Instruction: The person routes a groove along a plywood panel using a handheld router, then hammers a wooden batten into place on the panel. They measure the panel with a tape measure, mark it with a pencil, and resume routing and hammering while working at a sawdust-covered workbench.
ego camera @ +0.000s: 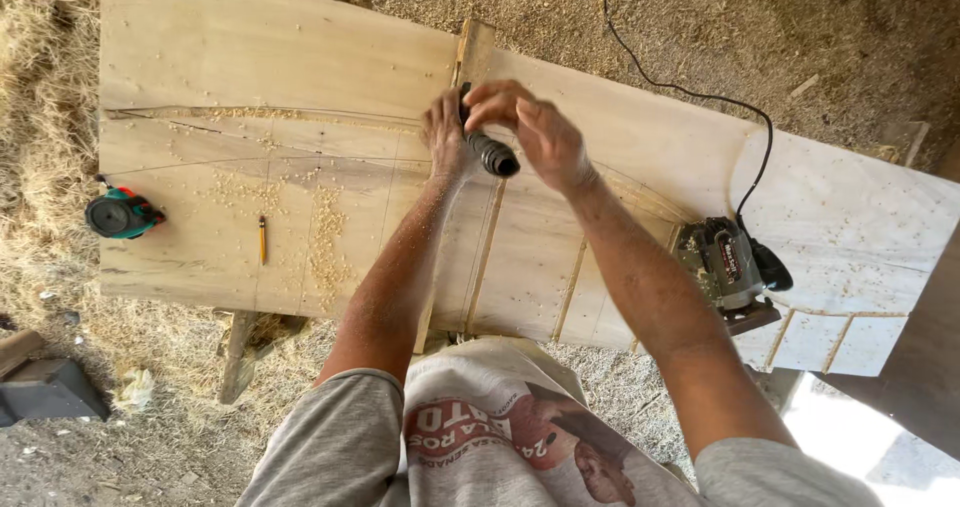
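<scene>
A broad pale wooden board [250, 57] is lying across most of the view, running from ten o'clock down toward four o'clock, with pencilled curves and straight lines drawn over it and sawdust scattered on its left half. Straw and wood shavings are covering the ground [700, 17] all around it. The person's grey printed shirt [490, 437] is filling the six o'clock edge, and both bare forearms are reaching up from it toward the middle of the board.

At four o'clock from the hands, a dark circular saw [725, 267] is resting on the board near its lower edge, and its black cable [690, 92] is trailing up toward twelve o'clock. A narrow wooden strip [470, 62] is lying on the board at twelve o'clock from the hands.

The right hand [535, 132] is curling over the top of a black ribbed handle [492, 153], its fingers bent around it. The left hand [445, 137] is pressing against the same handle from the nine o'clock side, fingers closed on it. The handle itself is sitting just above the centre of the board, angled down toward five o'clock.

Far out at nine o'clock, a small green and red tool [120, 215] is sitting at the board's left edge. A yellow pencil [262, 239] is lying upright in the view just to the tool's three o'clock side, well apart from the hands.
</scene>
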The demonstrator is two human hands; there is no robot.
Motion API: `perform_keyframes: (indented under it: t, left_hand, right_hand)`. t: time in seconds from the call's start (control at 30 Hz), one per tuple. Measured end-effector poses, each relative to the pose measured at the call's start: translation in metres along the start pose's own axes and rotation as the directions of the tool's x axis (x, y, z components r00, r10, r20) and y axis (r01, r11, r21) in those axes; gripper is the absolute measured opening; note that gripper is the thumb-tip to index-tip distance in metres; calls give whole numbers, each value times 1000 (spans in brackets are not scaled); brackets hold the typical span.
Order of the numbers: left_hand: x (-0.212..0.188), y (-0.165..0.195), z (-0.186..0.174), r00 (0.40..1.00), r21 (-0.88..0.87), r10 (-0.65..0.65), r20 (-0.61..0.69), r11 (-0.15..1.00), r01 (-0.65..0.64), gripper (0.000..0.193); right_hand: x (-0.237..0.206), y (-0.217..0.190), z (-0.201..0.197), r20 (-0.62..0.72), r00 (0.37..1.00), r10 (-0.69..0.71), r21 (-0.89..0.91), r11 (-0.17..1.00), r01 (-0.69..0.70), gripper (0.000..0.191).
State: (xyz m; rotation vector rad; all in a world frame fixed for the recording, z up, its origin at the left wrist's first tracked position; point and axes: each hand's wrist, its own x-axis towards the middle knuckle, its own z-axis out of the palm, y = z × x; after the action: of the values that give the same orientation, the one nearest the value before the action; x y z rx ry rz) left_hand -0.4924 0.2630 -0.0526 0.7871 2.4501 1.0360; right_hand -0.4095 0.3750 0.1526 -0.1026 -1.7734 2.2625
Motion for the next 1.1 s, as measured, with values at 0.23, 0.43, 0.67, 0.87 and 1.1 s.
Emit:
perform_keyframes:
  t: [0.23, 0.43, 0.67, 0.87, 1.1]
  left_hand:
    - [-55, 0, -24, 946, 221, -277, 172, 946, 237, 117]
    - [-61, -26, -24, 939, 324, -264, 219, 928, 185, 77]
    - [-94, -26, -37, 930, 268, -270, 249, 942, 202, 84]
    - [-105, -30, -37, 871, 112, -373, 319, 928, 356, 76]
    - [-118, -28, -74, 981, 49, -123, 150, 992, 117, 73]
  right_hand:
    - [-17, 17, 55, -266, 964, 23, -143, 988, -63, 49]
    - [-16, 31, 63, -379, 924, -60, -156, 988, 0, 42]
    - [-12, 41, 72, -437, 877, -197, -154, 978, 143, 34]
    - [-48, 27, 125, -374, 912, -168, -198, 975, 99, 41]
    - [-24, -30, 106, -73, 883, -464, -473, 796, 379, 38]
